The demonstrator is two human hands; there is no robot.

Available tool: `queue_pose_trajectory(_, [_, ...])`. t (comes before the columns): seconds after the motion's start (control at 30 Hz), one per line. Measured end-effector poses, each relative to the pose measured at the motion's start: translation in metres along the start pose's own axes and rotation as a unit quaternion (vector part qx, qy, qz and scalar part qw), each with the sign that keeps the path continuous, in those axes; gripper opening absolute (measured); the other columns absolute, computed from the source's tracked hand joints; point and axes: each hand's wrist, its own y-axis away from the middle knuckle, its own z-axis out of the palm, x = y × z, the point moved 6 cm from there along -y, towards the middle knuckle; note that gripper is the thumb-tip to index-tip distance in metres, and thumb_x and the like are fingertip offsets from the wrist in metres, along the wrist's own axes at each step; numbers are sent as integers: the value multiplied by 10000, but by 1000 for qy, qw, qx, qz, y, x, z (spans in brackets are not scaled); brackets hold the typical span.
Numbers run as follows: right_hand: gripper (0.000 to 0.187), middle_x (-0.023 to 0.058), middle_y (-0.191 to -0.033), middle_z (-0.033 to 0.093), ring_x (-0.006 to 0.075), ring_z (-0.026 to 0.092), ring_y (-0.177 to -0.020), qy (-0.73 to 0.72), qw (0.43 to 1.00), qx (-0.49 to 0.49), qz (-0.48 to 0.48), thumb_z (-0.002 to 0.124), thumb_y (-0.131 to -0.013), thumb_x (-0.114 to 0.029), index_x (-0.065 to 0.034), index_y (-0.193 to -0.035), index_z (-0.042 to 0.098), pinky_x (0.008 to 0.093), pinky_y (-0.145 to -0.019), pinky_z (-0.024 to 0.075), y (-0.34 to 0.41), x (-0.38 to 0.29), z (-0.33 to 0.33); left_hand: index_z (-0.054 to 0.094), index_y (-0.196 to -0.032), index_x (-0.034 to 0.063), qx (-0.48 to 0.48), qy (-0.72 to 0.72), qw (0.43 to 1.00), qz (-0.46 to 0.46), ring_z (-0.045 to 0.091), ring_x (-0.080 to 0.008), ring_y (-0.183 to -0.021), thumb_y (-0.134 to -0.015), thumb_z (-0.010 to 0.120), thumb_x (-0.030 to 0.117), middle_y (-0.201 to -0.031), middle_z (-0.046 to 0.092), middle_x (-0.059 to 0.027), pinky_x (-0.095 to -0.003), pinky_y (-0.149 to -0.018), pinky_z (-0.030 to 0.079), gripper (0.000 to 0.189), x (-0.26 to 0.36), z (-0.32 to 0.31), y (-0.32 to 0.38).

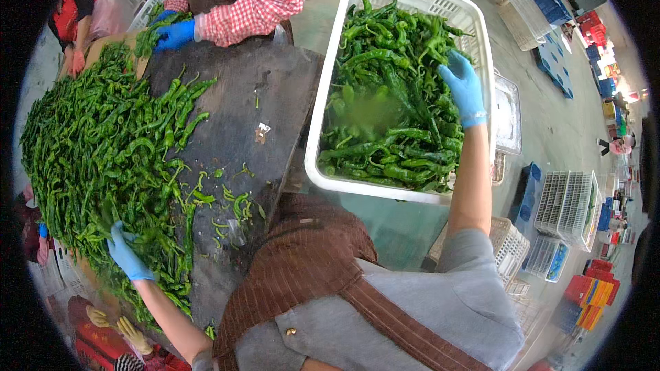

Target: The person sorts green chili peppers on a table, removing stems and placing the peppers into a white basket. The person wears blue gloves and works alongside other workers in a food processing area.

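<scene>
My left hand (128, 255), in a light blue glove, is at the near side of a large heap of long green peppers (103, 123) on a dark tabletop (232, 87). Some blurred peppers are around its fingers, and whether it grips any is unclear. On my right, a white plastic crate (399, 195) is filled with more green peppers (397, 62). My right hand (465, 90), gloved the same way, reaches over the crate's right side. Its thumb and fingers are apart beside the peppers, with nothing plainly held.
Across the table, a co-worker's blue-gloved hand (175, 35) holds peppers. Another person's yellow-gloved hands (134, 335) show at lower left. Loose pepper scraps (237, 203) litter the tabletop. Stacked white crates (564, 211) and a blue pallet (553, 64) stand on the floor at right.
</scene>
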Motion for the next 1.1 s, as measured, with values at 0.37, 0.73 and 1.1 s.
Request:
queue_pose_trajectory(0.37, [251,38,-1047,696,87,633,-902,-285,958,-3,-17,636,-894,-8,-30,-1143,663,237,-815,504,53,-26,21,589,-1192,27,-248,292,924,-9,608,-151,-852,-931,546,436,-957,635,-60,-279,-687,495,486,209,177,82])
queue_pose_trajectory(0.73, [194,80,-861,586,255,565,-829,42,998,-25,-42,789,-684,-216,-106,-805,685,365,-720,476,63,-43,23,228,-1481,15,-398,-100,756,509,358,-430,-1293,-791,723,395,-1425,346,-278,-456,-1108,295,931,268,433,255])
queue_pose_trajectory(1.1, [459,98,-1190,614,188,566,-1087,-305,946,99,58,700,-853,-67,-5,-1279,541,326,-996,427,64,-29,-11,347,-1481,222,-466,-333,571,588,274,-441,-1382,-844,639,446,-1544,242,-207,-530,-1089,314,735,195,518,281])
